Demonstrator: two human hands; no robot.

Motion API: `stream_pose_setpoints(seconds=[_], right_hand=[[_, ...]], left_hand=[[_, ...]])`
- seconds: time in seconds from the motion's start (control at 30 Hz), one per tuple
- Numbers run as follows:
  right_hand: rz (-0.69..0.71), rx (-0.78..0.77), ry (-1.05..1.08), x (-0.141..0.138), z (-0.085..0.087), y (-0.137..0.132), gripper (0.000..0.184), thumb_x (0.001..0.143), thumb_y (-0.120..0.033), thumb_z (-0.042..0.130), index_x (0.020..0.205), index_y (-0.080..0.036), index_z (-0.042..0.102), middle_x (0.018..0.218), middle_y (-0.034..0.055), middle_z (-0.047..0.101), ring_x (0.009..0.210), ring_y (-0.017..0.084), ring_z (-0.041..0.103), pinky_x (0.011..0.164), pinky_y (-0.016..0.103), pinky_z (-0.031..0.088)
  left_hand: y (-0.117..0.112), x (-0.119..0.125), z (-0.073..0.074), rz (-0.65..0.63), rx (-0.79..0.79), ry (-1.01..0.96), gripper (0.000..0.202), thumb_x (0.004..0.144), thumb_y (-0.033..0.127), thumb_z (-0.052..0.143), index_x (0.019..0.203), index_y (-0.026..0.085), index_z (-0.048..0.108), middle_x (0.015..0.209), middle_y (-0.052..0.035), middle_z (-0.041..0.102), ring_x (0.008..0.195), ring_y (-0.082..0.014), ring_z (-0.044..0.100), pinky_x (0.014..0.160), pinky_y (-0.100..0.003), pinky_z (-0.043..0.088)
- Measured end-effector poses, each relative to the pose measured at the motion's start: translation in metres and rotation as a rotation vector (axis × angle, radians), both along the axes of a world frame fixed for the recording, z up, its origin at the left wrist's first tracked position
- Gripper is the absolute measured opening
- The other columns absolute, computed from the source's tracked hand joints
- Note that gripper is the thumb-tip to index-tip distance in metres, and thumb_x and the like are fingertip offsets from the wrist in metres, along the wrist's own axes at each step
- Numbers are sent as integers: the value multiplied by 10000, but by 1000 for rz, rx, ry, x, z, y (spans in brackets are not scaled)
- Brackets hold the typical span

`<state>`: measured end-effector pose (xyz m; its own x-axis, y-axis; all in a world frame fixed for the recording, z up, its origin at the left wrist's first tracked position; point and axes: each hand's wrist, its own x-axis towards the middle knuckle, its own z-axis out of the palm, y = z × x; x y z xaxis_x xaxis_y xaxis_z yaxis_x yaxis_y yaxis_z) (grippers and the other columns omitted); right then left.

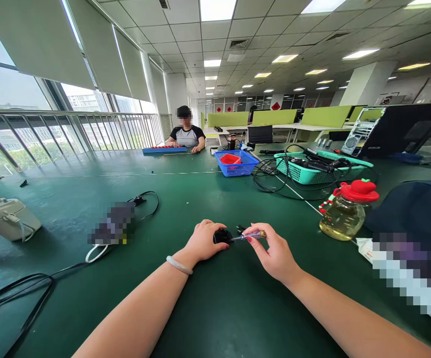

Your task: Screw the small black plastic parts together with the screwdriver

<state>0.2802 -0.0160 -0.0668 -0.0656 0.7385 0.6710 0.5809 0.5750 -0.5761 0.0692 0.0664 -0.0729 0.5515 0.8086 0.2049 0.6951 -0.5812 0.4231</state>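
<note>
My left hand (205,241) is closed around a small black object (220,236) and rests on the green tabletop (208,313); its exact kind I cannot make out. In my right hand (273,251) is a screwdriver (250,235) with a see-through handle, pinched between the fingers. Its shaft points left, and the tip meets or nearly meets the right side of the black object. Just beyond the screwdriver lies a small dark piece (240,229), partly hidden by the fingers.
A blurred device with a cable (114,223) lies to the left, near a pale bottle (8,219). Ahead are a blue basket (237,169) and a teal basket (312,175) of black cables. A red-lidded jar (344,214) stands right. Across the table sits a person (187,134).
</note>
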Motion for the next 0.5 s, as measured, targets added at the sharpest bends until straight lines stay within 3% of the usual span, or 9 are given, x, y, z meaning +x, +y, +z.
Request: stream_pose_setpoints(seconds=[0.27,0.5], right_hand=[[18,-30,-33,2,-3,3,108,928,-263,508,1028,-264,547,969,28,725,943,196,708,811,319,575],[5,-45,-37,-2,0,10,243,924,-295,518,1166,-268,525,944,26,716,869,192,704,828,349,570]], left_hand=[[0,1,3,-45,-21,8,461,772,371,743,1209,257,649,1141,-36,709,1093,-248,586,990,-378,461],[2,2,1,-60,-21,40,514,776,379,744,1259,247,628,1152,-54,708,1062,-251,614,947,-366,484]])
